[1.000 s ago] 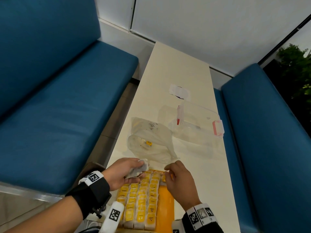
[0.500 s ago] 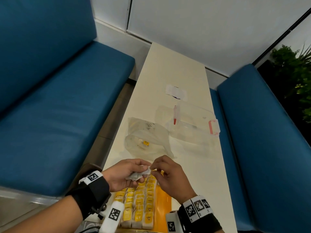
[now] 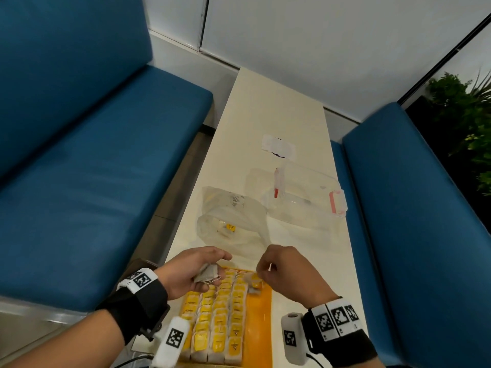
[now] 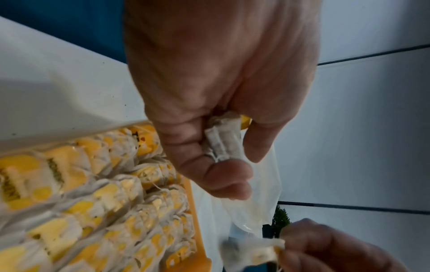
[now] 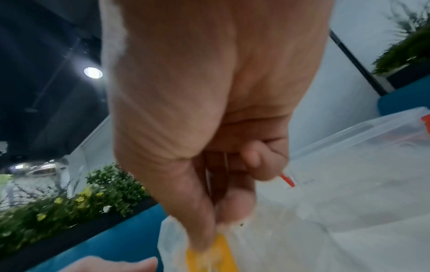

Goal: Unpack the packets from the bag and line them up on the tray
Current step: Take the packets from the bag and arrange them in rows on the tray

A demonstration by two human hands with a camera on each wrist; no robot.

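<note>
The packets (image 3: 220, 312), grey-white tea bags with yellow tags, stand in four columns on the orange tray (image 3: 259, 328) at the near end of the tabletop (image 3: 268, 110); their number cannot be counted, since blur and both wrists cover the near rows. The left hand (image 3: 191, 272) hovers over the tray's far left corner, its fingers (image 4: 223, 176) curled round a small bunch of tea bags (image 4: 224, 139); how many is hard to tell. The right hand (image 3: 287, 272), over the tray's far right part, pinches one more tea bag (image 4: 253, 252) between thumb and fingertips, mostly hidden from the head view. Just beyond the tray lies the one clear plastic bag (image 3: 233, 221), crumpled, with at least one yellow-tagged packet (image 3: 229, 227) inside. Beside it to the right stands one clear lidded box (image 3: 308, 197) with red clips; its contents are unclear. Farther off lies one white slip (image 3: 278, 146). Blue benches (image 3: 93, 168) flank the tabletop.
</note>
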